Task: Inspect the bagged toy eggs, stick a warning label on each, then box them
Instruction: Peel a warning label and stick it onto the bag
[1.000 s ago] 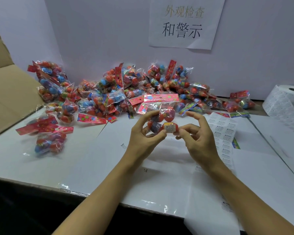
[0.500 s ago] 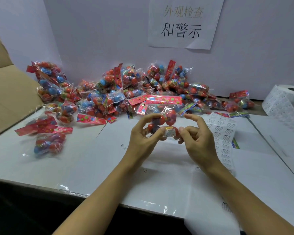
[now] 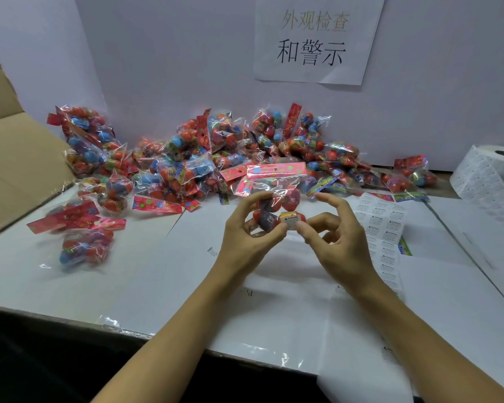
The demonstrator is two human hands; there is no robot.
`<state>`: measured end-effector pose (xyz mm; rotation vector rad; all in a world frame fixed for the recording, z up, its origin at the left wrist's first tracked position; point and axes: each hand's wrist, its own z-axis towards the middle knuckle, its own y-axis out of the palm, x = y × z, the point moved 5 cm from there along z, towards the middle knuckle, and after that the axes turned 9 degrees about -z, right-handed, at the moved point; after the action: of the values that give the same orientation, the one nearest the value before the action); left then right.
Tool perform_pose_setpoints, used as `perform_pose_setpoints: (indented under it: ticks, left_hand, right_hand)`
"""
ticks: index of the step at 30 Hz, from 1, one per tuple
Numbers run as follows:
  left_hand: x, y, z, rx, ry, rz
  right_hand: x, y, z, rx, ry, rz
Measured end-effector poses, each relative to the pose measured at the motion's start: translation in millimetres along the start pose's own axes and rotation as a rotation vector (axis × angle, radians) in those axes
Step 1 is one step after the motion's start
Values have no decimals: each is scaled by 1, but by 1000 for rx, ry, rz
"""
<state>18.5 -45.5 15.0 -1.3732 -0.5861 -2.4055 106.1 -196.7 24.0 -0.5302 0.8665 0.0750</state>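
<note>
I hold one clear bag of toy eggs point(image 3: 275, 199) above the middle of the white table point(image 3: 163, 286); its pink header card points away from me. My left hand point(image 3: 249, 234) grips the bag's lower left, thumb and fingers curled round the eggs. A small white warning label point(image 3: 289, 221) sits on the bag's front. My right hand point(image 3: 336, 242) pinches the bag at the label's right edge, its index finger raised and curved.
A big heap of bagged eggs point(image 3: 216, 158) lines the back wall. Two bags point(image 3: 82, 234) lie apart at the left, beside an open cardboard box point(image 3: 15, 158). A label sheet point(image 3: 384, 228) lies right of my hands, and a label roll point(image 3: 489, 173) stands at far right.
Both hands stay on the bag and shift only slightly. My right thumb has pressed in closer at the label's edge.
</note>
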Motion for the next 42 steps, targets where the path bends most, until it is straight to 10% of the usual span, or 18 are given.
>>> perform_pose_setpoints:
  ticks: [23, 42]
  left_hand:
    - [-15, 4, -1, -101, -259, 21]
    - [-18, -7, 2, 142, -389, -124]
  right_hand:
    - [20, -1, 9, -90, 206, 225]
    - [18, -4, 8, -201, 341, 244]
